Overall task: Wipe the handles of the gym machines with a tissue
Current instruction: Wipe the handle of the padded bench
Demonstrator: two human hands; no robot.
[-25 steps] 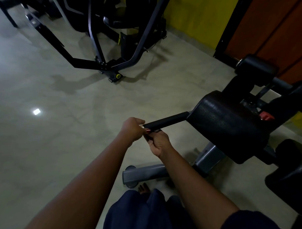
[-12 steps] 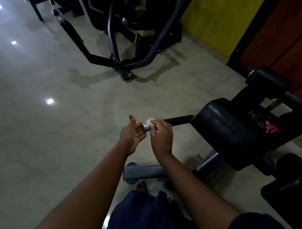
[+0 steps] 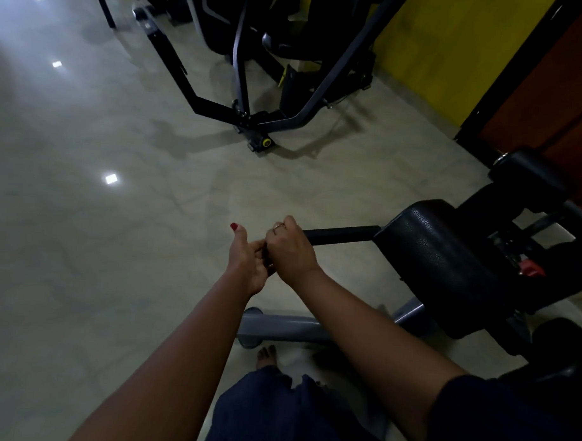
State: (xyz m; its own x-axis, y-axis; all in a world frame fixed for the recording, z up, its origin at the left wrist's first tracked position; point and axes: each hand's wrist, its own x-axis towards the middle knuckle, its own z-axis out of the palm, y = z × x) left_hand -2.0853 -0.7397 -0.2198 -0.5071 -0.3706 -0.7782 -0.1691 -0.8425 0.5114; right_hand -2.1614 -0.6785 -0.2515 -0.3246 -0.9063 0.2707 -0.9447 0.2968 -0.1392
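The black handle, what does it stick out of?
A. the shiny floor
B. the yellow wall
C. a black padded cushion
C: the handle runs from the right hand, which grips its end, straight into the side of the black padded cushion.

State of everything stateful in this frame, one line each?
right hand, curled round the handle's free end.
left hand, thumb up, fingers at the handle's tip; grip unclear.
handle, horizontal, sticking out from the pad, held at its end.
pad, untouched by either hand.
tissue, not visible.
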